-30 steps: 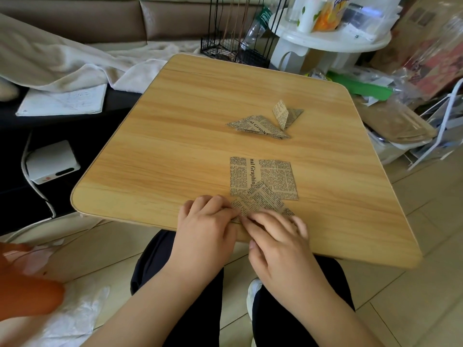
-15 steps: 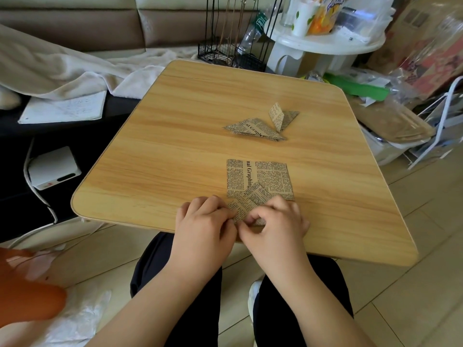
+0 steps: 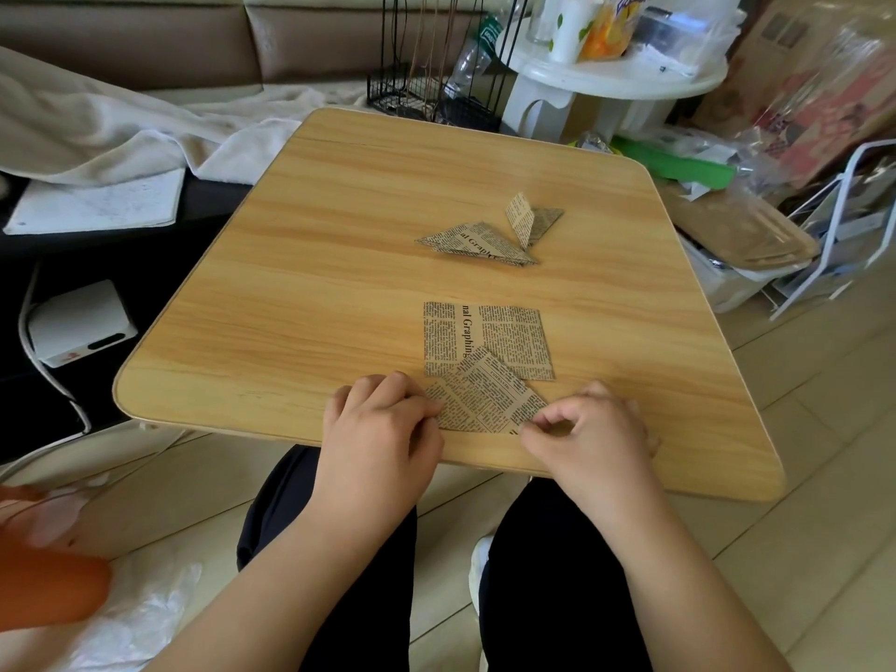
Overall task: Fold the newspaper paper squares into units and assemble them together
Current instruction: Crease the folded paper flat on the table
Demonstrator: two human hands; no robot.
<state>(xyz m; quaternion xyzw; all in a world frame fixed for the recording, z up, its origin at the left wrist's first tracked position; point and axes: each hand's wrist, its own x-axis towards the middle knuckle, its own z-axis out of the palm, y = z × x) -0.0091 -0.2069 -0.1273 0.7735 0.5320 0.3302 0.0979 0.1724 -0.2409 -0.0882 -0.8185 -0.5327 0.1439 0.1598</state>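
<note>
At the near edge of the light wood-grain laminate table, a partly folded brown newsprint paper piece was pinned flat between two bare hands. The left hand was curled, its fingertips pressed onto the piece's left edge; the right hand was curled too, with thumb and forefinger pinched on the piece's right corner. Compared with half a second before, the right hand was found shifted rightward off the fold, so that more of the piece was uncovered. The piece's far tip was overlapped onto a flat brown newsprint paper square, just beyond it, on which the bold letters "nal Graphin" could be read sideways. Farther out, near the table's middle, a flat folded newsprint triangle unit was seen, marked "al Graph", with a smaller upright-flapped newsprint unit touching its right end. Those three were left unmoved since the earlier frames. The fine print could not be read.
</note>
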